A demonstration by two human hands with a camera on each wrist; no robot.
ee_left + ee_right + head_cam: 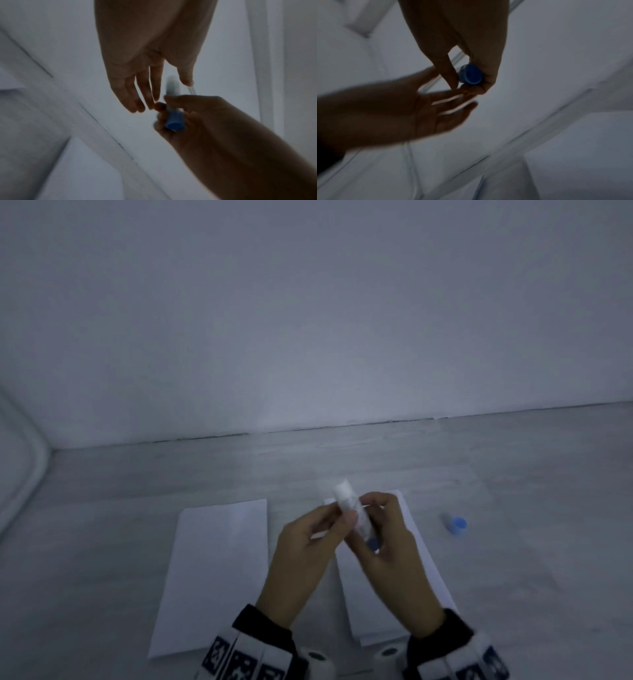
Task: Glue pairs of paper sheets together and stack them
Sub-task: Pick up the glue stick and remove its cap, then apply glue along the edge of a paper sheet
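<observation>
Gripping uncapped glue stick [352,513] in right hand [394,549], left hand [301,546] relaxed open; cap [457,525] right of stick; no gluing yet.

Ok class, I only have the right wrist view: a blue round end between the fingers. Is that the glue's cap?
Observer: No, the head view shows the blue cap lying on the table.
Operator: Is the glue exposed?
Observer: Yes. The glue stick in the right hand ends in a bare white tip that points away from the person.
Operator: Where is the paper?
Observer: One sheet lies to the left, and more paper lies under the right hand.
</observation>
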